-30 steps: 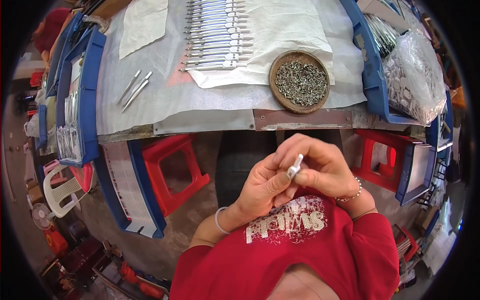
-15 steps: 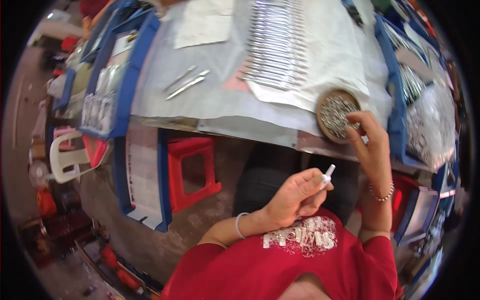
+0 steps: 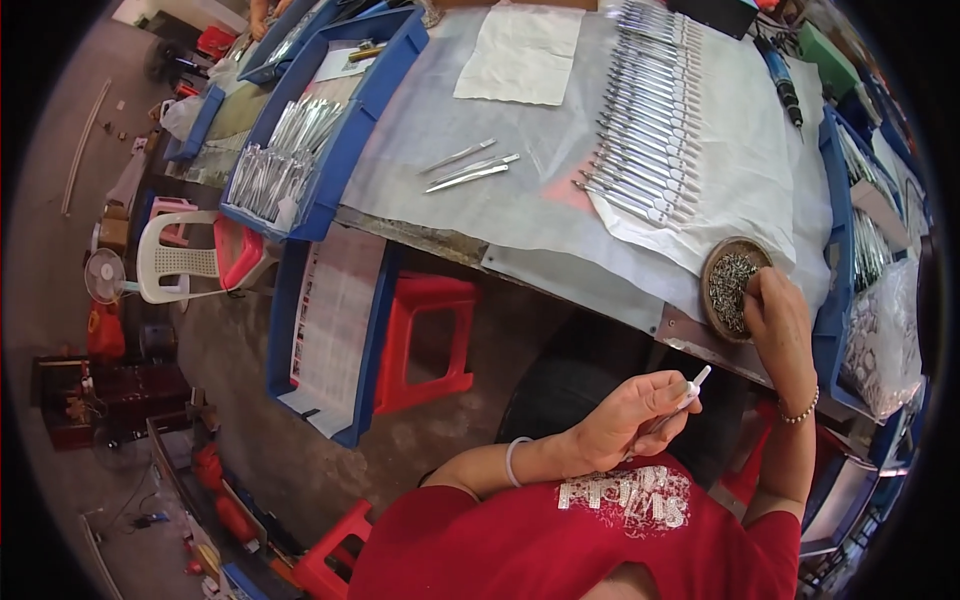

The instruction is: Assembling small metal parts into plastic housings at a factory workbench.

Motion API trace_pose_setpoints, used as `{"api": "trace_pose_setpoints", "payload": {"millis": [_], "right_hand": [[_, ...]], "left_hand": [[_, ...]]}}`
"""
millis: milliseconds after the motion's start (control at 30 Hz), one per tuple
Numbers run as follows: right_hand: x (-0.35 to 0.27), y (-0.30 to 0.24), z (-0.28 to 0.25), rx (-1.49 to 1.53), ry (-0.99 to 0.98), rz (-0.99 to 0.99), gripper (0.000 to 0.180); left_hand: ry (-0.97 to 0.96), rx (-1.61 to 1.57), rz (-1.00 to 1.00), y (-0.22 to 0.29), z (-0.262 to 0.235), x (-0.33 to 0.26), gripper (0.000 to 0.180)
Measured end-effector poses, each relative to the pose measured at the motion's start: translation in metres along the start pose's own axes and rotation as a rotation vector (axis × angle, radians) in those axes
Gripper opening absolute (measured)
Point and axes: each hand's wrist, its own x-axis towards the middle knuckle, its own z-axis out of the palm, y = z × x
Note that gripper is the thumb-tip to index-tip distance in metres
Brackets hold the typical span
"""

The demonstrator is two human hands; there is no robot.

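My left hand (image 3: 640,412) is closed around a slim white stick-like piece (image 3: 703,377), its narrow tip pointing up past the thumb and its lower part hidden by the fingers. My right hand (image 3: 783,325) reaches over the near right rim of a round brown bowl (image 3: 712,262). Its fingertips are pinched together at the heap of small metal parts (image 3: 731,285) inside; whatever they grip is too small to make out. Beyond the bowl, a long row of slender silver tools with white ends (image 3: 650,130) lies side by side on white cloth (image 3: 745,130).
Several loose silver tweezers-like pieces (image 3: 468,178) and a folded white cloth (image 3: 520,55) lie at the table's middle. Blue trays hold silver pieces at left (image 3: 345,150) and right (image 3: 838,215). A dark pen-shaped tool (image 3: 780,82) lies far right. Red stool (image 3: 430,340) stands below the edge.
The view has swung, so the table sits further right in the picture. My right fingers, spread at the bowl's rim before, are now drawn together over its metal parts. My left hand keeps its hold.
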Motion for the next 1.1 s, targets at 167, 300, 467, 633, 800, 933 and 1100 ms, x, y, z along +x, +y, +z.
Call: {"api": "trace_pose_setpoints", "payload": {"millis": [167,300,467,633,800,933,1100], "right_hand": [[0.000,0.011,-0.005,0.202,0.057,0.164,0.006],[-0.001,0.014,-0.002,0.450,0.138,0.102,0.015],[-0.029,-0.011,-0.014,0.740,0.121,0.188,0.009],[-0.062,-0.038,-0.009,0.776,0.051,-0.023,0.014],[-0.066,-0.049,0.004,0.673,0.218,-0.199,0.020],[-0.067,-0.051,0.009,0.634,0.286,-0.228,0.021],[-0.068,-0.049,0.014,0.571,0.287,-0.256,0.024]], "left_hand": [[0.022,-0.075,-0.006,0.002,-0.003,0.003,0.020],[0.043,-0.135,-0.015,0.005,-0.005,0.000,0.024],[0.004,-0.194,-0.020,0.002,-0.015,0.005,0.031],[0.046,-0.180,-0.032,-0.002,-0.008,0.011,0.033],[0.046,-0.104,0.028,-0.004,-0.003,0.011,0.030],[0.082,-0.016,0.062,-0.004,0.003,0.011,0.027],[0.093,0.027,0.100,-0.007,0.006,0.011,0.023]]}}
